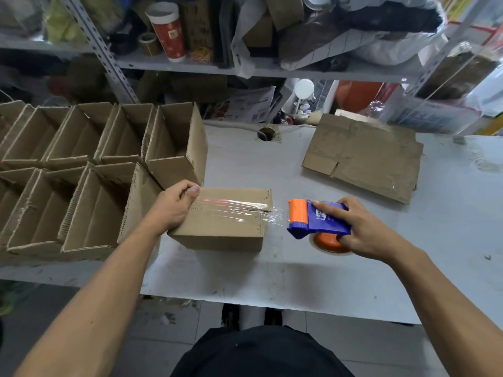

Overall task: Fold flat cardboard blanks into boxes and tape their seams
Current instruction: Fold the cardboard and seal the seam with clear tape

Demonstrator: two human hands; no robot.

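The small brown folded cardboard box (pixel 220 217) sat near the front middle of the pale grey worktable (pixel 245 278), closed face up, a strip of clear glossy tape (pixel 231 210) running along its seam and trailing off the right edge. The left hand (pixel 174 208) clamped its far left corner, fingers curled over the edge, thumb on top. Just right of the box, apart from it, the right hand (pixel 362 229) gripped the blue-and-orange plastic tape dispenser (pixel 317 220), its orange end facing the box, the film looking stretched between them, though too fine to be sure. That box should have been light and fairly stiff, yet easy to crush on an unsupported face, so edges and corners looked the sound places to hold; the taped top would be slick. One box in hand, then. To the left stood open brown finished boxes (pixel 81 170), packed in two rows, at least eight, with more possibly cut off. Well apart at the far right lay the flat brown cardboard blanks (pixel 364 156), a stack I couldn't count.
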